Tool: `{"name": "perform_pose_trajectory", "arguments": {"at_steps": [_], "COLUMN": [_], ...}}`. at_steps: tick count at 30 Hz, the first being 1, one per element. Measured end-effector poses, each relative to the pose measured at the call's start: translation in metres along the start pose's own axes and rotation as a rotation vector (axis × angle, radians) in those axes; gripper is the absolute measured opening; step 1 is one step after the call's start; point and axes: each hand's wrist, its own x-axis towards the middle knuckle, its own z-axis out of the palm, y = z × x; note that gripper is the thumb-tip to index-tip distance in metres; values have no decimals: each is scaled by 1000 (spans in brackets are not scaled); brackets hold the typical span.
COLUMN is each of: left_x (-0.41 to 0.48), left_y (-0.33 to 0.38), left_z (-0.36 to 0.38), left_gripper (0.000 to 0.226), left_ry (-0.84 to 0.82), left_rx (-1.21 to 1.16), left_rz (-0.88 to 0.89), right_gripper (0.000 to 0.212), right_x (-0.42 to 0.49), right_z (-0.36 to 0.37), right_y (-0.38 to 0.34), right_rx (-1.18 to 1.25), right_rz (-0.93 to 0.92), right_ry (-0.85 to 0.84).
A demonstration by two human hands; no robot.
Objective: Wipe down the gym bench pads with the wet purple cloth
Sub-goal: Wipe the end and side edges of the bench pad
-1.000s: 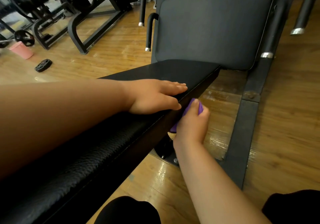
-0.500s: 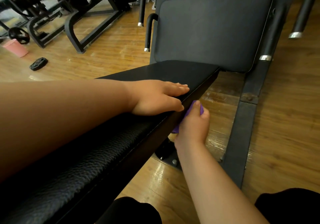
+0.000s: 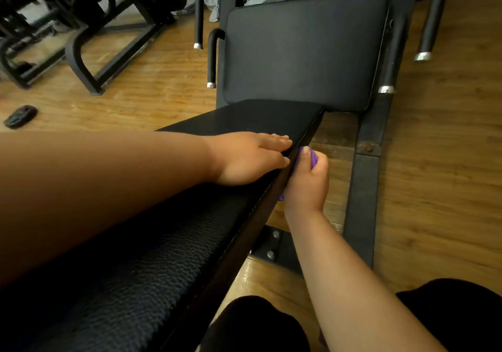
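Note:
A long black bench pad [image 3: 168, 256] runs from the lower left toward the middle of the head view. Beyond its far end stands a second, upright black pad [image 3: 304, 49]. My left hand [image 3: 252, 158] lies flat on top of the long pad near its right edge, fingers straight. My right hand [image 3: 307, 185] grips the bunched purple cloth [image 3: 312, 158] and holds it against the right side face of the long pad, just below the left hand's fingertips. Most of the cloth is hidden inside the fist.
The bench's black steel frame [image 3: 361, 210] and a bolted foot plate [image 3: 271, 245] sit on the wooden floor to the right. Handles with chrome caps [image 3: 198, 17] flank the upright pad. A weight rack [image 3: 89, 25] stands at the back left, and a small plate [image 3: 20, 116] lies on the floor.
The right hand with the cloth has slid slightly farther along the pad's side edge. The left hand stays put on top. The view has shifted a little.

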Motion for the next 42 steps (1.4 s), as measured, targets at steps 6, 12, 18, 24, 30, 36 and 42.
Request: {"name": "perform_pose_trajectory", "arguments": {"at_steps": [6,12,18,24,30,36,42], "left_x": [5,10,25,44,63,67,69], "left_y": [-5,-4,-2,-2,-1,-5,-8], "left_z": [1,-3,-7,-12,-8,-5,-3], "left_gripper": [55,54,55,57,55,55,54], "left_ry": [-20,-12,-4,-11,-34,-17,-11], "left_rx": [0,61,114,111,60,13,-2], "left_rz": [38,15,18,-61,-55,-42,-24], "right_gripper": [13,19,13,17,12,14,14], "right_x": [-14,41,15,46,39,77,48], "right_z": [-8,-2,-11,-6,-13,1,-5], "right_y": [1,-8,10,2,6,2,14], "right_rx": [-18,-166,-83,-180,-147,-171,-139], "right_rz": [-310,-195,-303,-295,-309,-160,-254], "right_ry": [-74,-52,-160,-131,-177,-73,-99]}}
